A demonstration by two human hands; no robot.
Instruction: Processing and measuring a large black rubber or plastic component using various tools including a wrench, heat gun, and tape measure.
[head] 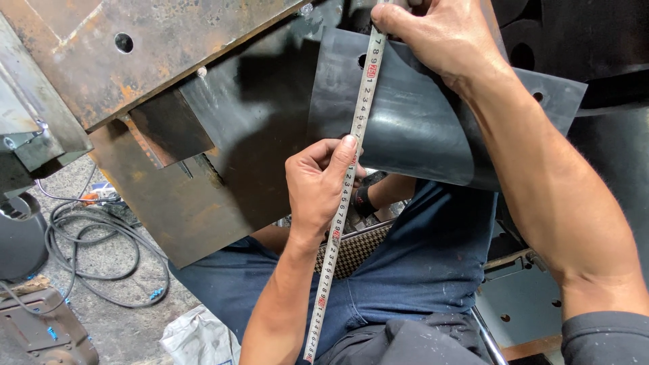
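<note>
Head view: tape (351,162) stretched taut, long axis running near to far, leaning slightly right at far end, laid across curled black sheet (419,128). Right hand (443,37) pins far end of tape on sheet's far edge, fingers pressed down. Left hand (321,186) pinches tape at sheet's near edge, thumb flat on blade. Loose tape trails toward near edge over lap. Rusty plate (135,47) far left; cables (101,236) on floor, left.

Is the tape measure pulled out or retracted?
Pulled out: the tape measure runs taut from the right hand past the left hand, across the black sheet.
</note>
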